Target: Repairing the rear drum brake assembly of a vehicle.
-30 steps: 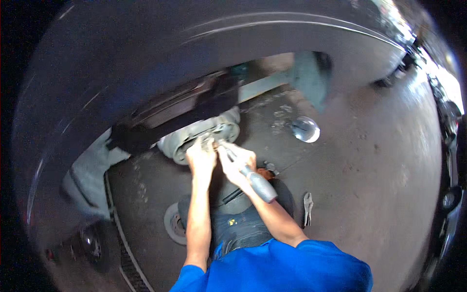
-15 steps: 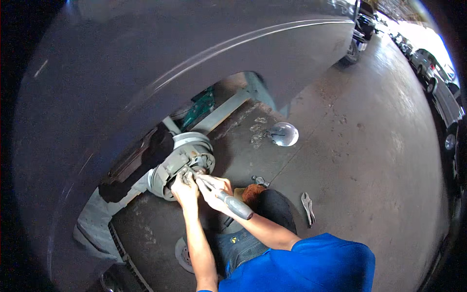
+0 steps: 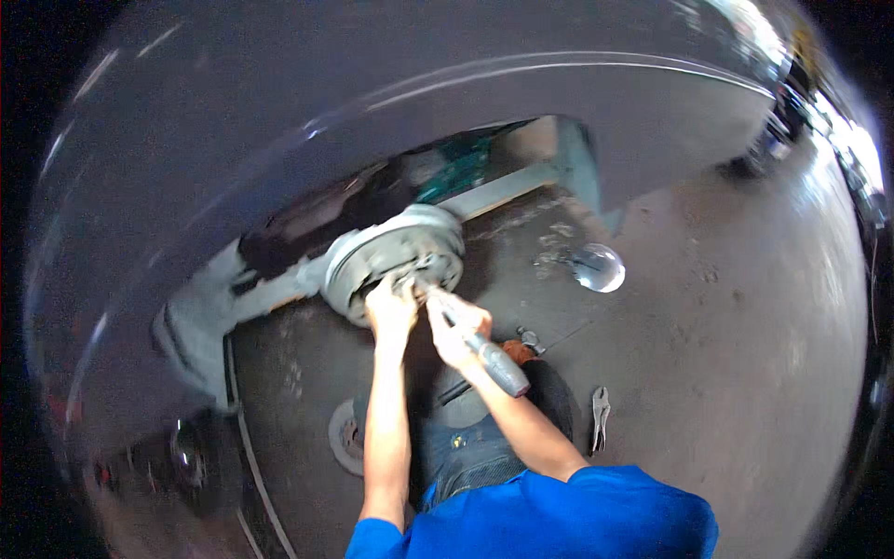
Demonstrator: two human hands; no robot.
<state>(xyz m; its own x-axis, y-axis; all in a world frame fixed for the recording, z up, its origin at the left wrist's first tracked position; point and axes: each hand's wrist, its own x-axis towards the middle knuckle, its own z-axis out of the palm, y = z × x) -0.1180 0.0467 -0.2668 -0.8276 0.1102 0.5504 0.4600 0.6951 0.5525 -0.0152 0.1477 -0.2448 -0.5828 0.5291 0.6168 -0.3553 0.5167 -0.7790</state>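
Note:
Both my hands are at a grey wheel hub with exposed brake parts (image 3: 368, 265), under the arch of a dark vehicle. My left hand (image 3: 391, 315) has its fingers closed at the hub's near face; what they pinch is hidden and blurred. My right hand (image 3: 463, 337), just beside it, is wrapped round a hand tool with a thick grey handle (image 3: 501, 369). The tool slants up to the left, its metal end reaching the brake parts next to my left fingertips. Its exact kind does not show.
The vehicle's dark side panel (image 3: 521, 93) overhangs the hub. On the floor lie locking pliers (image 3: 600, 419) at right, a shiny round dish (image 3: 598, 267) farther off, and a round metal disc (image 3: 345, 438) left of my legs. A reddish-brown thing (image 3: 517, 351) is by my knee.
The view has turned, so the hub and vehicle appear shifted right and up. My hands stay at the hub, the right one still holding the grey-handled tool.

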